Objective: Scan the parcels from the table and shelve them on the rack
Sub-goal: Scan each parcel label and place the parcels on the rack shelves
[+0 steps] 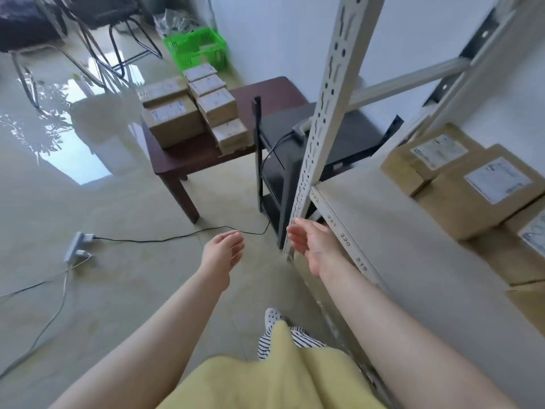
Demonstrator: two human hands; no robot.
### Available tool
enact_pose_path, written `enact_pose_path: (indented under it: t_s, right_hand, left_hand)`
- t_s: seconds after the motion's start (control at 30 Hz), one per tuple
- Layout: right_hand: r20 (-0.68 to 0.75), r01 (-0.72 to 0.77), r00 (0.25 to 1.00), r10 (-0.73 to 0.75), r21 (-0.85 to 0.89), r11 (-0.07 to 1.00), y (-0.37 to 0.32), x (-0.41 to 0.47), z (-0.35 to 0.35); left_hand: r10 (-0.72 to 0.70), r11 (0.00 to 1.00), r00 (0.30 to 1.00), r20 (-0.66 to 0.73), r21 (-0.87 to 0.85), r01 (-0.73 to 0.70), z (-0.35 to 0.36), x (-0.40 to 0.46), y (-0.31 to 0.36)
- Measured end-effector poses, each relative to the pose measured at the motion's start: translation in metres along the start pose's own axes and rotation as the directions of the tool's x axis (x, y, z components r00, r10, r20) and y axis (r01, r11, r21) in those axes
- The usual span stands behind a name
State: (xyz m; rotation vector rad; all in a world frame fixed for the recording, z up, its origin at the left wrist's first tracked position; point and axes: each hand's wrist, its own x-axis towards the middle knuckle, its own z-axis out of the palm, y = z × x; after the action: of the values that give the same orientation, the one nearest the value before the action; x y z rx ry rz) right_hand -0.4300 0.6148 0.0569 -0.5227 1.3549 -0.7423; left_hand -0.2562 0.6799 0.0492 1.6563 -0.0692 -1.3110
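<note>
1. Far left on the pale floor lies a white power strip (77,246), with a black cord running from it toward the black stand.
2. The person's left hand (221,251) hangs in the air above the floor, fingers loosely curled and holding nothing.
3. Beyond it, the brown table (194,156) carries the cardboard parcels (193,109), stacked and set in rows, labels up.
4. Behind the table sits a green basket (197,48) by the wall.
5. The right hand (311,242) is relaxed and empty too, just beside the white rack (327,113) upright.
6. A black stand (274,178) is between table and rack.
7. On the rack's shelf at right, shelved parcels (477,190) lie touching each other.
</note>
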Motion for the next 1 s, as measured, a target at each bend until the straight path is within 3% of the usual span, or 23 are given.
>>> enact_pose_path:
  t_s: [0.23,0.47,0.63,0.83,1.0]
  right_hand:
    - [0.119,-0.035,0.992,0.043,-0.071,0.997,-0.055,0.067,0.105]
    - [0.097,-0.104,0.989,0.112,-0.082,0.991,-0.073,0.141,0.203]
    - [0.032,-0.169,0.985,0.17,-0.036,0.985,-0.078,0.196,0.293]
    - [0.006,-0.216,0.976,0.216,0.002,0.976,-0.092,0.242,0.387]
    - [-0.025,-0.252,0.968,0.251,-0.007,0.968,-0.107,0.288,0.427]
  left_hand:
    - [-0.013,0.993,0.997,-0.07,-0.116,0.004,-0.02,0.073,0.083]
    - [-0.043,0.985,0.998,-0.054,-0.171,0.033,-0.04,0.168,0.164]
    - [-0.043,0.993,0.999,0.012,-0.107,0.044,-0.069,0.241,0.238]
    - [-0.097,0.994,0.995,-0.034,-0.05,0.095,-0.112,0.324,0.321]
    - [-0.167,0.986,0.983,-0.079,0.0,0.167,-0.111,0.392,0.353]
